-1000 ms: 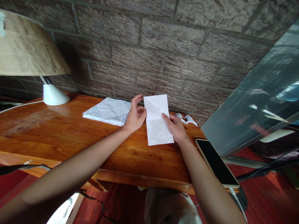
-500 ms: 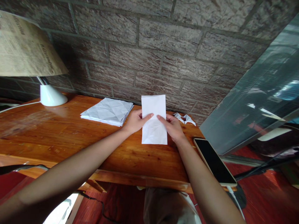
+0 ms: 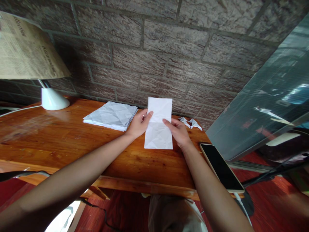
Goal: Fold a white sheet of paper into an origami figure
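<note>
A narrow white sheet of folded paper is held upright above the wooden table, with faint creases and a fold line across its middle. My left hand pinches its left edge, thumb on the front face and fingers behind. On the opposite edge my right hand grips it the same way, its thumb near the middle crease. To the left lies a stack of creased white paper sheets. Small folded paper pieces rest just beyond my right hand.
A lamp with a newspaper-print shade stands at the table's back left. Near the right edge lies a phone with a white cable plugged in. Behind rises a brick wall; a translucent panel is at the right.
The paper has tilted slightly, its top shifting right, and its middle crease shows more plainly. My left hand's thumb has slid up and outward toward the paper's left edge. The right hand is almost unmoved.
</note>
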Available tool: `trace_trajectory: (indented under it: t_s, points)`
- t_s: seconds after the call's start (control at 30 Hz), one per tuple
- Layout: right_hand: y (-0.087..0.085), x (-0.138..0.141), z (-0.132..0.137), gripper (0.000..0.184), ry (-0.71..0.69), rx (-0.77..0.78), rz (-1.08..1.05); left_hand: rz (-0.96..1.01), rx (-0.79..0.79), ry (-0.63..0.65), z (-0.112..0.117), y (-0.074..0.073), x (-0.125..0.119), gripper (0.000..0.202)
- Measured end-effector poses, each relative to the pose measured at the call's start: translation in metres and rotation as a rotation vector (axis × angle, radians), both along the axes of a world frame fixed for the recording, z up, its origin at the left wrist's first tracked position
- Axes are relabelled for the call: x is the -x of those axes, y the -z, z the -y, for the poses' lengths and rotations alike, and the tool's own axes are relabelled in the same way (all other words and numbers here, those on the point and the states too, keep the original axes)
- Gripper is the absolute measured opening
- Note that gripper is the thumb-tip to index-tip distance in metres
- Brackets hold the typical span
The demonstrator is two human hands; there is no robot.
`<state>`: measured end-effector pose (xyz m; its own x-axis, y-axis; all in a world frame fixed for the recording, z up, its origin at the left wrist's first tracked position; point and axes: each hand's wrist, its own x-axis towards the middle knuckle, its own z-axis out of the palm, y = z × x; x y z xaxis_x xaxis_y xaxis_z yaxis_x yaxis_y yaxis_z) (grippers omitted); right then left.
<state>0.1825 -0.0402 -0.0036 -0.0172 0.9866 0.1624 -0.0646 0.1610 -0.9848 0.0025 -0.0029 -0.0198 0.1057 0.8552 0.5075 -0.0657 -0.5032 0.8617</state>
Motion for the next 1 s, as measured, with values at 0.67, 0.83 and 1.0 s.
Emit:
trace_trajectory:
  t_s: [0.67,0.83,1.0]
  points:
    - [-0.0015,0.0005,0.0014,0.039,-0.056,-0.020,-0.043,-0.136,-0.033,0.072,0.0057,-0.0052,0.0023,0.030]
    - [-0.0005,0.0002,0.0008,0.038,-0.057,-0.035,-0.050,-0.118,-0.057,0.089,0.0065,-0.0061,0.0022,0.041]
    - [0.0004,-0.0005,-0.0015,0.041,-0.051,-0.042,-0.042,-0.104,-0.058,0.059,0.0034,-0.0047,0.0026,0.050]
